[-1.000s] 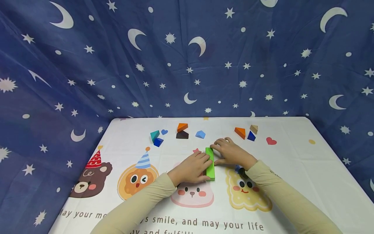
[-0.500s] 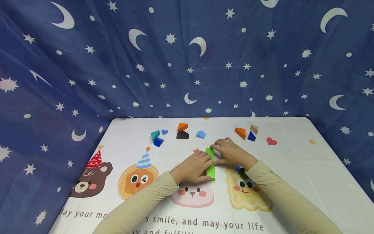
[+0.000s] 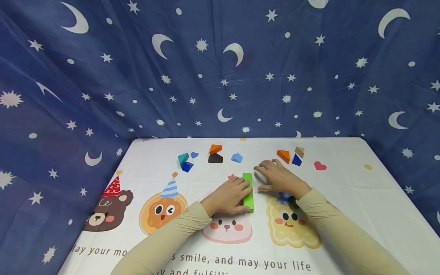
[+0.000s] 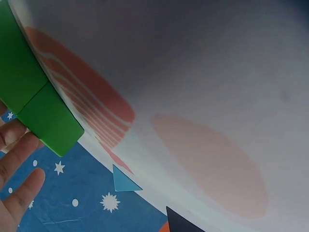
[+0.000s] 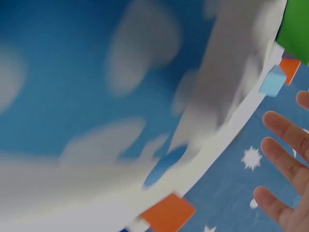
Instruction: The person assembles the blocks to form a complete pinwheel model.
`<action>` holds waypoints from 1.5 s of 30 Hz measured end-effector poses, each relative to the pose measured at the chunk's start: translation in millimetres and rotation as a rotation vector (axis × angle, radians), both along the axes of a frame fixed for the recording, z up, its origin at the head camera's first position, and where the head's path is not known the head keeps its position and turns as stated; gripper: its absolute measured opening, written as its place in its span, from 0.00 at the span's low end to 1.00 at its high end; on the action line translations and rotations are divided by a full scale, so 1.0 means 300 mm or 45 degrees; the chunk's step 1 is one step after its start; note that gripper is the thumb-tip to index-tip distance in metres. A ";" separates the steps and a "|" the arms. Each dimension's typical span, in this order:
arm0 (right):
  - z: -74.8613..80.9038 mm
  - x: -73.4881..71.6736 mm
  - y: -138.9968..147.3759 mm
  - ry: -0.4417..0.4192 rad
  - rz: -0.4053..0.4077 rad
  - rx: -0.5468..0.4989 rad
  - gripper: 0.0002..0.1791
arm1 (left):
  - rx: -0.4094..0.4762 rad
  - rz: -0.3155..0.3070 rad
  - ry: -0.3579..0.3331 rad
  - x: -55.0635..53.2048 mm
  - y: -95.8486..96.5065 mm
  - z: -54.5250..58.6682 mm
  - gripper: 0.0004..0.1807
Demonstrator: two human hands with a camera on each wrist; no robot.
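Observation:
A bright green bar (image 3: 248, 203) lies lengthwise on the table, pointing away from me. The left wrist view shows a seam across the green bar (image 4: 50, 113). My left hand (image 3: 227, 196) holds it, fingers curled over its top and thumb at its near left side. To the right, my right hand (image 3: 281, 177) hovers apart from the bar, fingers loosely spread and holding nothing. In the right wrist view the right hand's fingers (image 5: 289, 162) show spread, with the green bar (image 5: 295, 31) beyond them.
Small blocks stand farther back: teal (image 3: 183, 159) and blue (image 3: 187, 167) at left, orange (image 3: 215, 149), black (image 3: 215, 158) and light blue (image 3: 236, 157) mid-table, orange (image 3: 283, 156), blue (image 3: 296, 159) and tan (image 3: 300, 151) at right. A starry blue curtain (image 3: 192, 68) hangs behind.
My right hand has let go of the green bar's right side and shifted a little to the right. The left hand and the bar stay in place.

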State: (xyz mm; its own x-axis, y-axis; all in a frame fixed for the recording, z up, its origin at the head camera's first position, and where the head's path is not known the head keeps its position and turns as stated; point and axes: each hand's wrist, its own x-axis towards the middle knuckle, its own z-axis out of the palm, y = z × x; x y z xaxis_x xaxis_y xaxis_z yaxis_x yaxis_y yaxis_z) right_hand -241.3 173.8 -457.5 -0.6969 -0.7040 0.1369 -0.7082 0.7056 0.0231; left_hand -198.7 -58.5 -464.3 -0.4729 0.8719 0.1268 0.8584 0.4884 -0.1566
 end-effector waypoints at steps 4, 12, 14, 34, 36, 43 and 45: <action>0.015 -0.001 0.057 0.034 -0.014 -0.033 0.39 | 0.005 0.009 -0.008 0.001 0.000 -0.003 0.29; 0.043 -0.029 0.207 0.174 -0.054 -0.018 0.37 | 0.030 -0.003 -0.016 0.002 0.000 -0.003 0.28; 0.045 -0.044 0.245 0.228 -0.059 0.002 0.35 | 0.030 -0.001 -0.015 0.003 -0.001 -0.002 0.29; 0.010 -0.167 0.410 0.316 -0.110 0.271 0.33 | 0.000 0.030 -0.039 0.007 -0.001 -0.002 0.29; 0.007 -0.172 0.413 0.312 -0.103 0.281 0.32 | -0.001 0.032 -0.041 0.007 -0.001 -0.004 0.29; 0.004 -0.185 0.401 0.279 -0.087 0.303 0.29 | 0.003 0.034 -0.043 0.008 -0.002 -0.003 0.29; 0.004 -0.187 0.397 0.273 -0.081 0.309 0.28 | 0.006 0.034 -0.039 0.008 -0.002 -0.002 0.29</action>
